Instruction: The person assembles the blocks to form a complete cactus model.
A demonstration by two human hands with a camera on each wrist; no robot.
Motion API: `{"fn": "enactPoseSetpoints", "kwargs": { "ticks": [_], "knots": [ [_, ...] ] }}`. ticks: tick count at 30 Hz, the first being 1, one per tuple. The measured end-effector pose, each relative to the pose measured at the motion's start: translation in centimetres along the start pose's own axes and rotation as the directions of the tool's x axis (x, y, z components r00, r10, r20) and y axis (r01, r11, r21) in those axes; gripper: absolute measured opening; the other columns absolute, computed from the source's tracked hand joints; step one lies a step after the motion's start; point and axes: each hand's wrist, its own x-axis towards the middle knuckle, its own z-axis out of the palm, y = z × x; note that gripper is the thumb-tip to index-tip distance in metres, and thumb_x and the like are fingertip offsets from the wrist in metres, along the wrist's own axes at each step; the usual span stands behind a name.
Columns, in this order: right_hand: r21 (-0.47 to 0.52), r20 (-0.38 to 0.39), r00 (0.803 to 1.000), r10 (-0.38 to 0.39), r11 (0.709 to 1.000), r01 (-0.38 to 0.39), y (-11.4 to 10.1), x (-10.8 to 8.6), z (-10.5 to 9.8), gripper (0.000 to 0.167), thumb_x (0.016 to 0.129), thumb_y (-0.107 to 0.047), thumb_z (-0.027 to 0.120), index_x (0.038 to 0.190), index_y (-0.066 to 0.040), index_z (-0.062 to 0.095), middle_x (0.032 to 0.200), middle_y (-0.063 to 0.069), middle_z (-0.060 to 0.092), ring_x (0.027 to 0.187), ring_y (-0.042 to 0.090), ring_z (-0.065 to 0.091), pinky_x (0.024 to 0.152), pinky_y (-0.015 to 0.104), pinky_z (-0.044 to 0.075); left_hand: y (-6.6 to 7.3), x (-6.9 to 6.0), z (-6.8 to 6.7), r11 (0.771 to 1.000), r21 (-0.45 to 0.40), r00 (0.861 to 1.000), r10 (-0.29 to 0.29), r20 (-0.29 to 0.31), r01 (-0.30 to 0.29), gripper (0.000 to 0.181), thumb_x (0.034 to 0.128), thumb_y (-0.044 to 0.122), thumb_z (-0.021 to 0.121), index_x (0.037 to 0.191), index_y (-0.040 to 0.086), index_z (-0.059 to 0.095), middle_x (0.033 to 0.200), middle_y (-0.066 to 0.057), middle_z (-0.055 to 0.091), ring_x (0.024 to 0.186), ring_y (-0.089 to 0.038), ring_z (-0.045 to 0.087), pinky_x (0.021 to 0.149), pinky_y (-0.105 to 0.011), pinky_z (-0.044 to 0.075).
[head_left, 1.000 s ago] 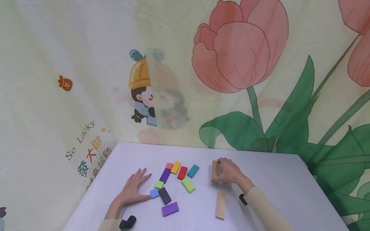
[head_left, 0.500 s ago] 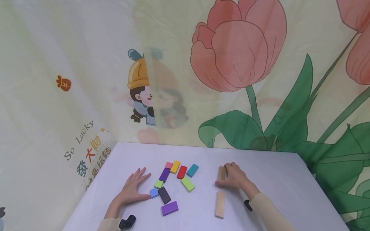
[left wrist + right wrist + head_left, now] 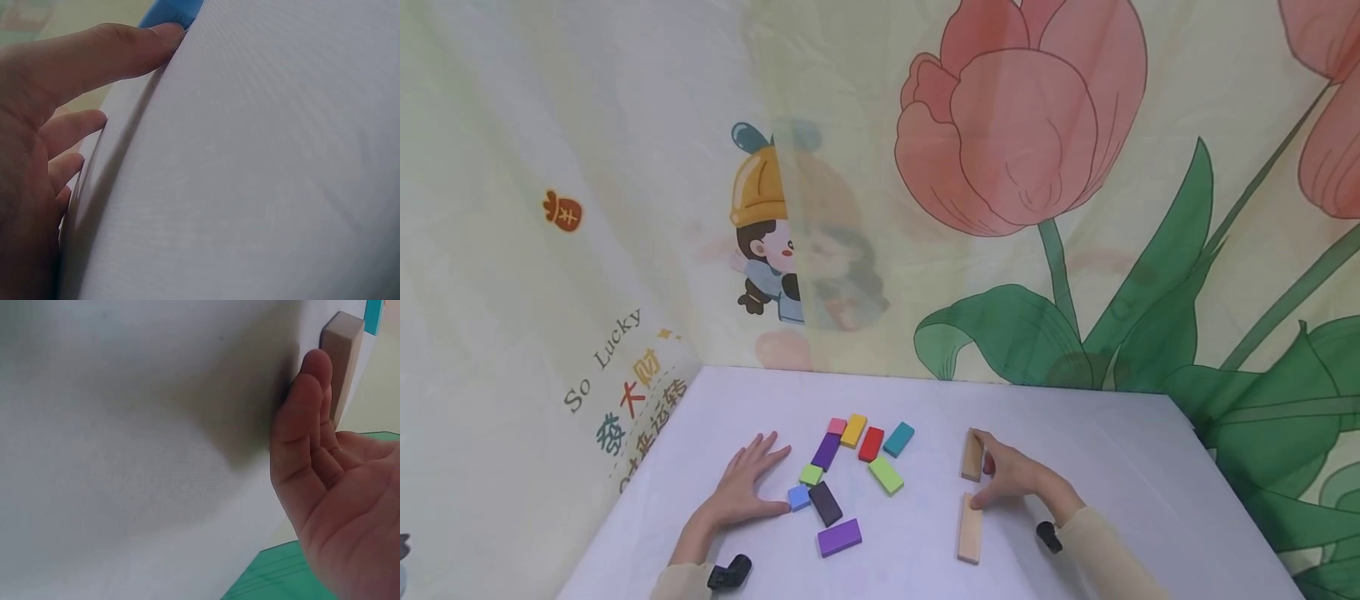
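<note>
In the head view my left hand (image 3: 739, 492) lies spread on the white table, its thumb tip at the small blue block (image 3: 799, 497); the left wrist view shows the thumb (image 3: 119, 53) against that blue block (image 3: 175, 12). Two plain wooden blocks stand in a rough line on the right, an upper one (image 3: 972, 455) and a lower one (image 3: 969, 533). My right hand (image 3: 1018, 477) touches the upper block's far end with a fingertip, its thumb at the lower block's far end. The right wrist view shows the fingers beside a wooden block (image 3: 340, 353).
Left of the wooden blocks lie a teal block (image 3: 898, 439), a red block (image 3: 871, 444), a yellow block (image 3: 853, 431), a lime block (image 3: 886, 476), a black block (image 3: 826, 503), a purple block (image 3: 839, 537) and several others. A printed curtain (image 3: 850, 350) hangs behind the table.
The upper wooden block moved right and toward the lower one. My right thumb has left its near end and moved to the lower block. My left hand stayed in place.
</note>
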Motion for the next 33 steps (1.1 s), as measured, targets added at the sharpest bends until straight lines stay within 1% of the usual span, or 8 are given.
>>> {"fn": "enactPoseSetpoints", "kwargs": {
  "ticks": [4, 7, 10, 13, 15, 20, 27, 33],
  "knots": [
    [0.004, -0.003, 1.0, 0.008, 1.0, -0.008, -0.34, 0.11, 0.09, 0.116, 0.06, -0.025, 0.096, 0.151, -0.001, 0.028, 0.095, 0.006, 0.054, 0.087, 0.02, 0.051, 0.075, 0.038, 0.048, -0.08, 0.06, -0.03, 1.0, -0.003, 1.0, -0.007, 0.006, 0.007, 0.095, 0.0671, 0.052, 0.082, 0.145, 0.009, 0.049, 0.159, -0.021, 0.025, 0.146, -0.047, 0.012, 0.115, -0.065, 0.003],
    [0.01, -0.012, 1.0, 0.011, 1.0, -0.011, -0.57, 0.18, 0.06, 0.116, 0.059, -0.027, 0.096, 0.151, 0.0, 0.03, 0.106, 0.009, 0.058, 0.096, 0.023, 0.053, 0.086, 0.043, 0.051, 0.05, -0.01, -0.15, 1.0, 0.001, 1.0, -0.001, 0.001, 0.001, 0.095, 0.0672, 0.052, 0.082, 0.145, 0.008, 0.049, 0.159, -0.022, 0.025, 0.146, -0.047, 0.012, 0.114, -0.066, 0.003],
    [0.009, -0.033, 0.999, 0.011, 1.0, -0.011, -0.56, 0.26, 0.1, 0.114, 0.058, -0.029, 0.096, 0.15, -0.002, 0.034, 0.113, 0.012, 0.057, 0.101, 0.025, 0.055, 0.091, 0.047, 0.051, 0.17, -0.07, -0.25, 1.0, 0.004, 1.0, 0.005, -0.001, -0.005, 0.095, 0.0673, 0.052, 0.082, 0.145, 0.008, 0.049, 0.159, -0.023, 0.025, 0.145, -0.048, 0.012, 0.114, -0.067, 0.003],
    [0.003, -0.053, 0.999, 0.007, 1.0, -0.007, -0.4, 0.32, 0.21, 0.109, 0.058, -0.028, 0.096, 0.148, -0.003, 0.039, 0.112, 0.012, 0.055, 0.099, 0.024, 0.055, 0.088, 0.045, 0.052, 0.31, -0.05, -0.29, 1.0, 0.006, 1.0, 0.006, -0.002, -0.006, 0.095, 0.0667, 0.052, 0.082, 0.145, 0.008, 0.05, 0.158, -0.023, 0.026, 0.145, -0.049, 0.012, 0.114, -0.067, 0.003],
    [0.011, -0.055, 0.998, 0.006, 1.0, -0.006, -0.35, 0.32, 0.3, 0.106, 0.059, -0.026, 0.096, 0.147, -0.004, 0.041, 0.108, 0.009, 0.054, 0.095, 0.023, 0.054, 0.083, 0.042, 0.053, 0.37, -0.03, -0.3, 1.0, 0.009, 1.0, -0.001, 0.005, 0.001, 0.095, 0.0667, 0.052, 0.082, 0.145, 0.009, 0.05, 0.159, -0.023, 0.025, 0.145, -0.048, 0.012, 0.115, -0.066, 0.002],
    [0.044, -0.036, 0.999, -0.018, 0.999, 0.02, -0.48, 0.23, 0.38, 0.1, 0.062, -0.02, 0.095, 0.146, -0.004, 0.043, 0.102, 0.004, 0.053, 0.086, 0.02, 0.051, 0.072, 0.035, 0.049, 0.32, -0.06, -0.29, 1.0, 0.017, 1.0, -0.013, 0.015, 0.013, 0.096, 0.067, 0.053, 0.082, 0.146, 0.009, 0.049, 0.159, -0.022, 0.025, 0.146, -0.048, 0.011, 0.115, -0.066, 0.003],
    [0.06, 0.01, 0.997, -0.074, 0.996, 0.073, -0.68, 0.11, 0.16, 0.093, 0.065, -0.017, 0.093, 0.145, -0.006, 0.046, 0.103, 0.004, 0.054, 0.085, 0.019, 0.051, 0.069, 0.032, 0.048, 0.28, -0.11, -0.22, 1.0, 0.005, 1.0, -0.019, 0.013, 0.019, 0.096, 0.0668, 0.053, 0.082, 0.145, 0.009, 0.049, 0.159, -0.021, 0.025, 0.147, -0.046, 0.012, 0.115, -0.065, 0.004],
    [0.067, 0.038, 0.987, -0.153, 0.986, 0.15, -0.55, -0.13, -0.02, 0.088, 0.069, -0.015, 0.09, 0.145, -0.006, 0.047, 0.102, 0.005, 0.053, 0.084, 0.02, 0.05, 0.066, 0.031, 0.046, 0.26, -0.03, -0.2, 1.0, 0.007, 0.999, -0.029, 0.025, 0.029, 0.096, 0.0672, 0.054, 0.082, 0.146, 0.01, 0.048, 0.16, -0.019, 0.024, 0.147, -0.046, 0.01, 0.116, -0.064, 0.002]
  ]
}}
